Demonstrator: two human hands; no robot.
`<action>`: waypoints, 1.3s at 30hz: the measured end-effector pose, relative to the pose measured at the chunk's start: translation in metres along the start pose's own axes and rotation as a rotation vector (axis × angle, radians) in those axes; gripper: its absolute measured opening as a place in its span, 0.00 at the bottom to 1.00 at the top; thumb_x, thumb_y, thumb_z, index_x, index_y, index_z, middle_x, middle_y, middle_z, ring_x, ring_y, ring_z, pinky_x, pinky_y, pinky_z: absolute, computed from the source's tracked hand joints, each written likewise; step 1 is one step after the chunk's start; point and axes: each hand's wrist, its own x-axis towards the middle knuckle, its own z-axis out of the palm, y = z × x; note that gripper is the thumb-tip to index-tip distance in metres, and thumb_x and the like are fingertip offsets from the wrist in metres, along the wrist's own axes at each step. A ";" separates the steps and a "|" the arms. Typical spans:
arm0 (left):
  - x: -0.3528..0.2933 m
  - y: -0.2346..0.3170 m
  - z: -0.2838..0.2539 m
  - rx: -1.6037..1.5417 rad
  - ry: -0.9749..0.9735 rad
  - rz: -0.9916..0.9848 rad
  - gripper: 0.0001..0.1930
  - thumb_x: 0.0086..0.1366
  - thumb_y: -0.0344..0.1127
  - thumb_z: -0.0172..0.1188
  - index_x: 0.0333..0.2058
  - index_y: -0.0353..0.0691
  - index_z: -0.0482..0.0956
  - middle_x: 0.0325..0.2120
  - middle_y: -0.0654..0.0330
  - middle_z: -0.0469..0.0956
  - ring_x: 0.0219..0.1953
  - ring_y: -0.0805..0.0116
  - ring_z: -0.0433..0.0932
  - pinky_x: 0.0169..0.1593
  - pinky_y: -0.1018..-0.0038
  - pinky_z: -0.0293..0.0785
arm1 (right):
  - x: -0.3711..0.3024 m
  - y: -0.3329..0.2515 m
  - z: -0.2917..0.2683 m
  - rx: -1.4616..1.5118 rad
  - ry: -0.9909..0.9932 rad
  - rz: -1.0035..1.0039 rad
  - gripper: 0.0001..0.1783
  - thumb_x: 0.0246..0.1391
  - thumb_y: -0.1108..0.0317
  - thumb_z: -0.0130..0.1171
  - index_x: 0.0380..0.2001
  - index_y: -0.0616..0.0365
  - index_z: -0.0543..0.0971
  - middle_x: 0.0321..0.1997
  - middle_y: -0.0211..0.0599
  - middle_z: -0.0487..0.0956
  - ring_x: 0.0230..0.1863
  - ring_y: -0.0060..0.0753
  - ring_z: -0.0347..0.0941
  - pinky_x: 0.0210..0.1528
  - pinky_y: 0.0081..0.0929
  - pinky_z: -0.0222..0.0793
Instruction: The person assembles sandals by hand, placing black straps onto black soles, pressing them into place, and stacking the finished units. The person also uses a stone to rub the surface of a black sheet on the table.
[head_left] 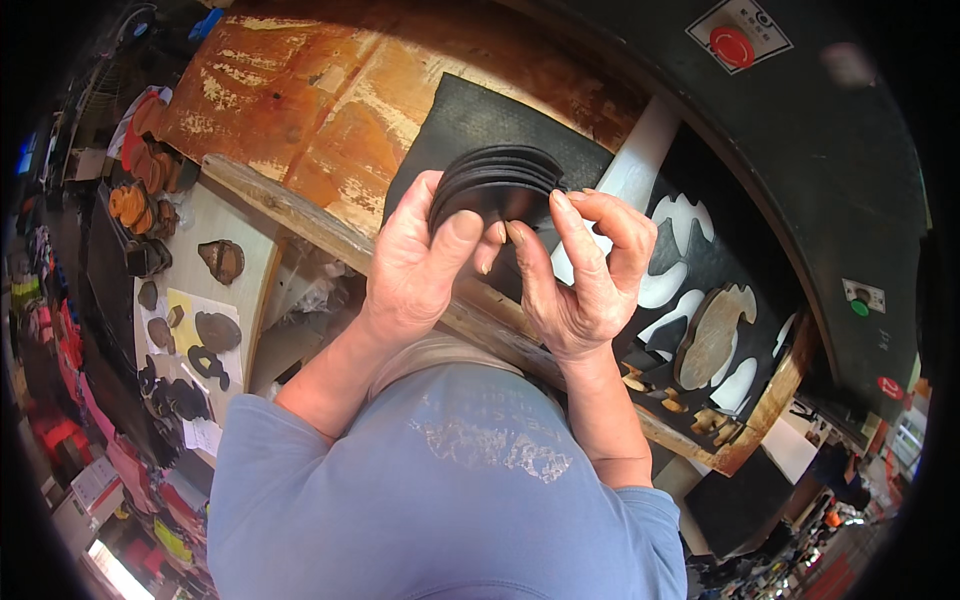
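Observation:
A stack of thin black pieces with rounded edges point(500, 185) is raised in front of me, its layers slightly fanned at the far side. My left hand point(425, 250) is closed around its left side, thumb on the near face and some fingertips showing below. At the right end of the stack, my right hand point(590, 260) has its thumb and index fingertips against the edge, the other fingers curled. Beneath the stack lies a black mat point(425, 150) on a worn brown wooden board point(330, 120).
On the right, a black surface carries white cut shapes point(735, 385) and a grey-brown shaped block point(715, 340). A dark machine panel with a red button point(732, 47) and a green button point(860, 307) stands beyond. Dark cut pieces point(218, 330) lie on the left table.

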 end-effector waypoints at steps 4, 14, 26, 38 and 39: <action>0.000 -0.002 -0.005 -0.055 -0.041 0.005 0.30 0.82 0.57 0.37 0.61 0.33 0.67 0.41 0.55 0.78 0.35 0.72 0.74 0.40 0.75 0.72 | -0.003 -0.003 0.001 0.044 -0.001 0.054 0.31 0.39 0.78 0.80 0.50 0.55 0.82 0.48 0.38 0.79 0.47 0.40 0.75 0.48 0.35 0.73; -0.001 0.004 0.001 -0.070 0.063 -0.033 0.26 0.84 0.53 0.34 0.56 0.35 0.70 0.42 0.58 0.78 0.37 0.74 0.73 0.42 0.77 0.72 | 0.005 -0.009 -0.002 0.137 -0.078 0.030 0.31 0.38 0.82 0.79 0.43 0.52 0.73 0.52 0.43 0.83 0.53 0.46 0.77 0.53 0.37 0.74; -0.001 0.007 0.003 -0.050 0.097 -0.032 0.25 0.83 0.53 0.36 0.53 0.36 0.71 0.41 0.60 0.78 0.36 0.75 0.71 0.44 0.78 0.72 | 0.003 -0.011 0.004 0.081 -0.058 0.045 0.31 0.38 0.83 0.78 0.42 0.51 0.71 0.53 0.43 0.85 0.53 0.48 0.77 0.56 0.38 0.73; 0.000 0.005 0.000 0.005 0.068 -0.008 0.25 0.83 0.53 0.36 0.55 0.35 0.70 0.39 0.60 0.77 0.35 0.77 0.70 0.44 0.78 0.70 | 0.003 -0.009 0.005 0.258 -0.054 0.049 0.32 0.37 0.85 0.76 0.47 0.57 0.74 0.46 0.43 0.79 0.45 0.39 0.77 0.48 0.30 0.74; 0.001 0.005 0.000 0.017 0.059 -0.005 0.26 0.83 0.53 0.36 0.55 0.34 0.70 0.39 0.60 0.77 0.35 0.77 0.70 0.44 0.79 0.70 | 0.004 -0.010 0.005 0.245 -0.058 0.088 0.33 0.38 0.84 0.75 0.50 0.59 0.75 0.45 0.43 0.79 0.43 0.37 0.77 0.47 0.30 0.74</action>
